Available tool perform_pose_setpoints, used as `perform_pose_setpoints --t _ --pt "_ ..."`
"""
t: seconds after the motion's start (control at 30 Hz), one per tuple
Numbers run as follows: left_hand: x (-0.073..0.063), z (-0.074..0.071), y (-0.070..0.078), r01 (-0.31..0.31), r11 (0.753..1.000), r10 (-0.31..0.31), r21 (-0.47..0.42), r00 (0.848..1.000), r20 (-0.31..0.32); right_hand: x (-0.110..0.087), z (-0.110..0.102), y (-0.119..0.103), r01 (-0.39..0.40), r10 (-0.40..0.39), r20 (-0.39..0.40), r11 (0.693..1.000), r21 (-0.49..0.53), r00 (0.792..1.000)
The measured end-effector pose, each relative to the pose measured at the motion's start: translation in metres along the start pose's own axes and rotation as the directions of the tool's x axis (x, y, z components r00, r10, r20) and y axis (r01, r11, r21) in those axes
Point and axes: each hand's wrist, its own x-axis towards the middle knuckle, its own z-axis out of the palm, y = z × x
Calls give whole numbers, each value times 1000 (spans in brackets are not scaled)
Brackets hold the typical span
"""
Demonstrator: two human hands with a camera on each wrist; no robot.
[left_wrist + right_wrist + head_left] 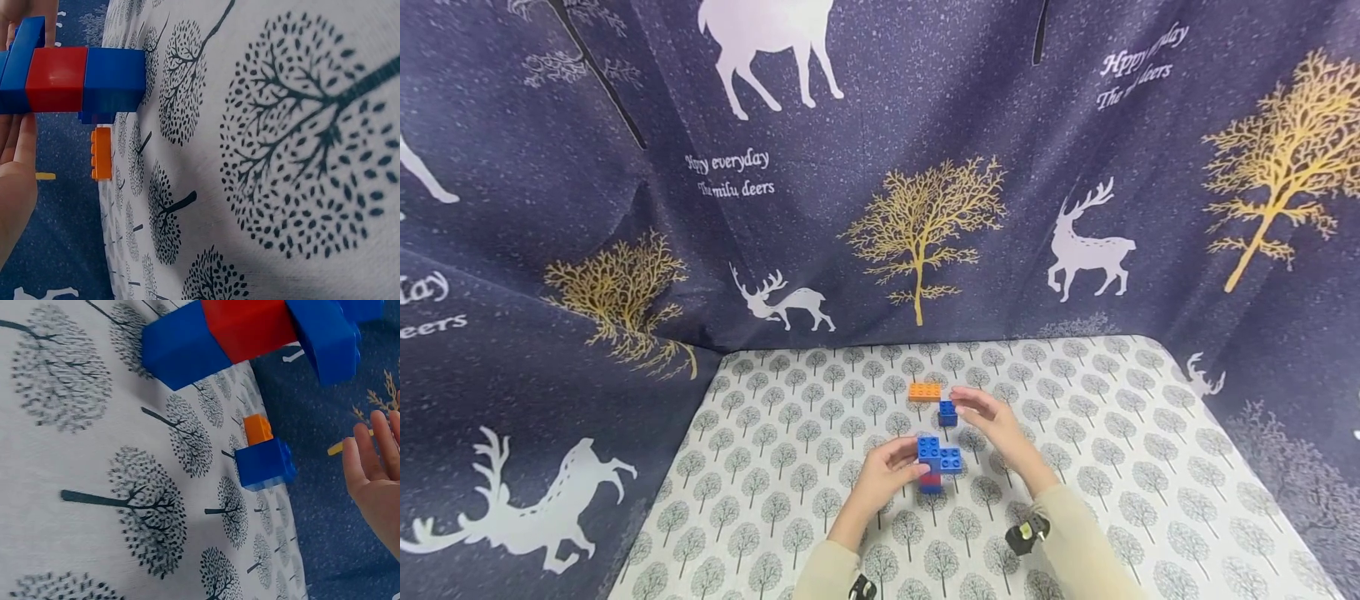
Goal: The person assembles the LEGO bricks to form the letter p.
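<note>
My left hand holds a stack of toy building blocks from its left side, thumb in front near the top. A blue block forms the base, with a red block above it. Higher up, a blue block juts out to the right, below another blue block at the top. My right hand is just right of a loose blue block, fingers extended. In the right wrist view, the right hand has nothing in its fingers and is apart from the loose blue block.
An orange block lies flat behind the loose blue block. Everything rests on a table with a white tree-print cloth. A dark blue curtain with deer and trees hangs beyond the table's far edge.
</note>
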Motion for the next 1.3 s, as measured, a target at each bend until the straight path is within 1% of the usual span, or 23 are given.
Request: perform_pose_setpoints --t 0.07,0.2,0.3,0.43,0.5,0.57,0.73,0.83,0.97,1.07,1.1,1.17,1.3 --pt "0 0 0 7 1000 -7 -5 1000 4 5 -2 3 -5 5 -3 1000 -6 1000" --pt "1 0 -1 24 1000 -24 -7 1000 6 12 -4 8 -54 54 -24 999 -6 998" --pt "2 0 -2 34 999 -34 -2 999 -1 15 -4 13 -97 98 -34 994 50 995" --pt "2 0 -3 41 999 -41 3 999 -6 19 -5 22 -129 132 -15 982 136 991" --pt "2 0 -4 43 999 -43 3 999 -7 21 -5 27 -141 143 -6 978 151 990" --pt "2 0 -4 45 999 -45 4 999 -6 22 -4 31 -156 158 -6 978 140 987" --pt "1 -1 -5 39 999 -39 8 999 -1 23 -2 41 -188 190 -19 981 48 982" --pt "2 -1 -7 29 999 -29 13 1000 5 24 1 46 -211 211 -35 977 23 977" --pt "5 -2 -20 30 999 -30 17 1000 -2 24 5 52 -260 259 -57 966 6 964" --pt "7 -2 -31 46 999 -46 19 999 -14 24 6 56 -294 292 -82 956 -5 953" --pt "8 -2 -34 48 999 -48 18 999 -16 24 7 58 -295 293 -88 955 -10 952" --pt "8 -2 -36 40 999 -40 22 999 -16 25 7 60 -303 301 -102 953 -9 948" --pt "9 -3 -37 25 999 -25 28 1000 -16 27 7 62 -306 301 -114 952 -25 947"
